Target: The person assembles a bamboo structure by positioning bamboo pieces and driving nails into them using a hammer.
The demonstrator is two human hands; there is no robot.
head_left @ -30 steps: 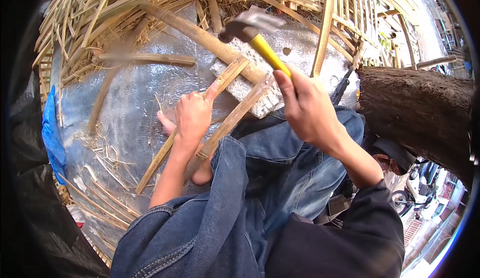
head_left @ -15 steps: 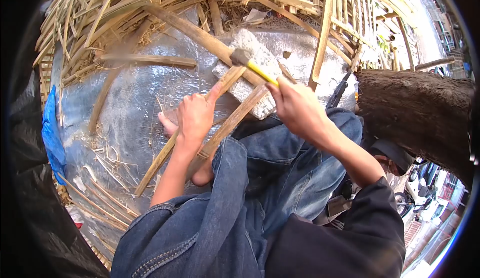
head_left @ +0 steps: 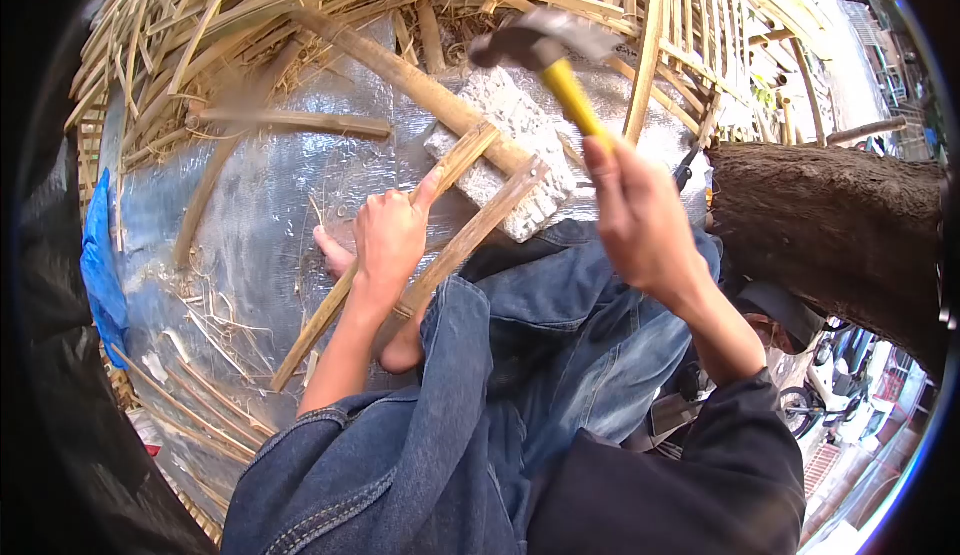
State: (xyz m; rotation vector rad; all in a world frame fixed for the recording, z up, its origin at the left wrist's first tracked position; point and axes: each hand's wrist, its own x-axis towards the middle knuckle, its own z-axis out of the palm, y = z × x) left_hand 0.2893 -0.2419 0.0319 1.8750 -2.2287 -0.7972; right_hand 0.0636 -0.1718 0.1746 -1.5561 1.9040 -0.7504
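My left hand (head_left: 390, 235) is closed around a bamboo strip (head_left: 462, 157), its thumb lying along the upper part. The strip's top end rests against a thicker bamboo pole (head_left: 410, 80), which lies across a rough whitish block (head_left: 540, 200). A second bamboo piece (head_left: 468, 240) runs beside it, meeting the pole's lower end. In my right hand (head_left: 645, 225) is a claw hammer (head_left: 568, 93) with a yellow handle. Its dark head is slightly blurred and raised apart from the bamboo.
Piled bamboo slats (head_left: 210, 45) curve along the far side. A silvery sheet (head_left: 250, 195) covers the ground, with bamboo shavings on it. A thick tree trunk (head_left: 830, 225) stands at right, and a blue plastic sheet (head_left: 103, 255) hangs at left. My bare feet are near the bamboo.
My right hand has lifted the hammer off the bamboo joint, up and to the right. My left hand and the bamboo strip have barely moved.
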